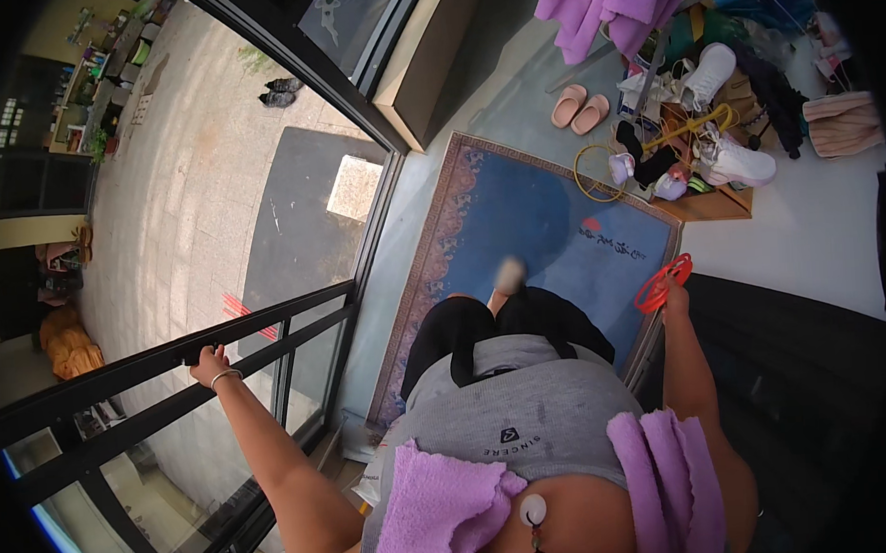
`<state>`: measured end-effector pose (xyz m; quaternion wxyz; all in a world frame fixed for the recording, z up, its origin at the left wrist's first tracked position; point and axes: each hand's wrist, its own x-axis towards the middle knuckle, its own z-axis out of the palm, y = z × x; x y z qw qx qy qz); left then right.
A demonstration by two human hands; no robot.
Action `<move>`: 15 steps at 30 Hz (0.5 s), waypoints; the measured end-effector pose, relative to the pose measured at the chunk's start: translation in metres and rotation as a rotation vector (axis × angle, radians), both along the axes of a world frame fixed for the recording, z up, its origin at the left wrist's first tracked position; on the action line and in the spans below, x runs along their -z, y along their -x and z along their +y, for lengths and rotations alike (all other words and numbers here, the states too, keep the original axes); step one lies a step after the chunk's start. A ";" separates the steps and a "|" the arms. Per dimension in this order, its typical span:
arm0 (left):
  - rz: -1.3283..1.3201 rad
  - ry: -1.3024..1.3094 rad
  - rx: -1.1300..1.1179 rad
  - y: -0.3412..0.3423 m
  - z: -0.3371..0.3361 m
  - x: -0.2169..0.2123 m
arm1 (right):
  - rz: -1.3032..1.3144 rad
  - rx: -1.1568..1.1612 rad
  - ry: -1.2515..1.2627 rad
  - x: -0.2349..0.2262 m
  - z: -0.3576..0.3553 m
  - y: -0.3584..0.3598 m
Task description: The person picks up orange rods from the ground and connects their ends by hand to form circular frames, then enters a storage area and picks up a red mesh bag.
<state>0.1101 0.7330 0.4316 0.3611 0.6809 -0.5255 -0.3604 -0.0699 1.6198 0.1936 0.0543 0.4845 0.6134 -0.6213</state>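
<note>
My left arm reaches out to the black-framed glass door (143,378), which stands swung open at the left. My left hand (208,367) is closed on a small black door handle (191,362) on the frame; some fingers are hidden. On the right, my right hand (676,289) hangs low and is closed round a bright red looped coil (652,288), thin like cord or plastic; its exact kind is unclear. A lilac towel (430,512) drapes over my shoulders. One shoe of mine (510,273) shows, blurred, above the blue doormat (540,221).
Pink slippers (588,110) lie beyond the mat. A wooden box (715,205) bears a heap of shoes and a yellow cord. Another lilac cloth (614,2) hangs above. Outside the doorway lie a dark mat (290,219), a pale stone block (354,186) and black shoes (280,92).
</note>
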 end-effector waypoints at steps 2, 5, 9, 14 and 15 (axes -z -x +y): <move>-0.007 -0.010 0.144 0.038 0.003 0.001 | -0.069 -0.185 -0.070 -0.016 -0.003 0.015; -0.047 0.023 0.160 0.058 0.012 0.006 | -0.205 -0.287 -0.086 -0.008 -0.018 0.031; -0.048 0.150 0.238 0.094 0.024 0.013 | -0.243 -0.358 -0.046 0.001 -0.041 0.042; -0.023 0.347 0.401 0.139 0.027 0.028 | -0.266 -0.252 -0.047 -0.002 -0.068 0.051; -0.096 0.360 0.440 0.149 0.031 0.027 | -0.307 -0.269 -0.044 -0.009 -0.073 0.053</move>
